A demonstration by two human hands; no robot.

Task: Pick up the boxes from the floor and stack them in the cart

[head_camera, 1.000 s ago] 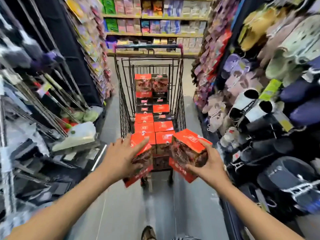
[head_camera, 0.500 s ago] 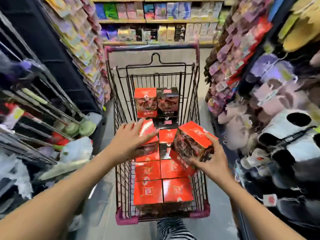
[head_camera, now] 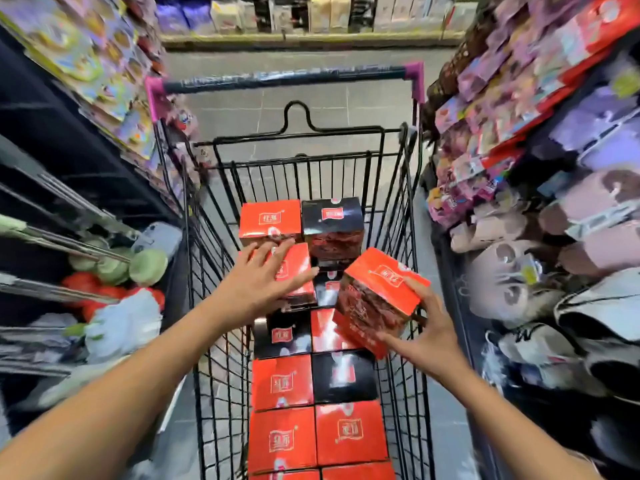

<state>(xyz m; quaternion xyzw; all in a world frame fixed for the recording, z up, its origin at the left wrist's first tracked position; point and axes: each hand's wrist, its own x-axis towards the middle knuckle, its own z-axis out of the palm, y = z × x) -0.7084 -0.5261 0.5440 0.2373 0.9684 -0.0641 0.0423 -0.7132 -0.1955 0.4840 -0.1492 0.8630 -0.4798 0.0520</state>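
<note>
Two hands work over the cart, each with one box. The left hand (head_camera: 263, 282) lies palm down on the level box (head_camera: 296, 268), fingers splayed and nearly straight across its red lid, tips reaching the far and right edges. Whether the thumb hooks the near side I cannot tell. That box sits flat on the layer beneath, close against the tall red box (head_camera: 270, 218) behind it.

The right hand (head_camera: 426, 337) grips the tilted box (head_camera: 381, 292), thumb on the upper right edge and fingers curled under the low corner. It hangs slanted above the packed boxes, near the right wall.

These look like stiff printed cartons, light enough that one hand manages each. The glossy faces are probably a little slick, so a span across opposite sides, or a palm underneath, seems the safer hold. Corners would likely dent if dropped onto the stack.

Below the hands, the lower layer (head_camera: 282, 382) of red and black boxes runs two across along the basket. At the far end the tall red box and a black box (head_camera: 332, 216) stand higher. The wire cart (head_camera: 408, 216) has its handle (head_camera: 287, 77) on the far side. Slippers (head_camera: 519, 278) hang to the right, mops (head_camera: 114, 265) to the left.
</note>
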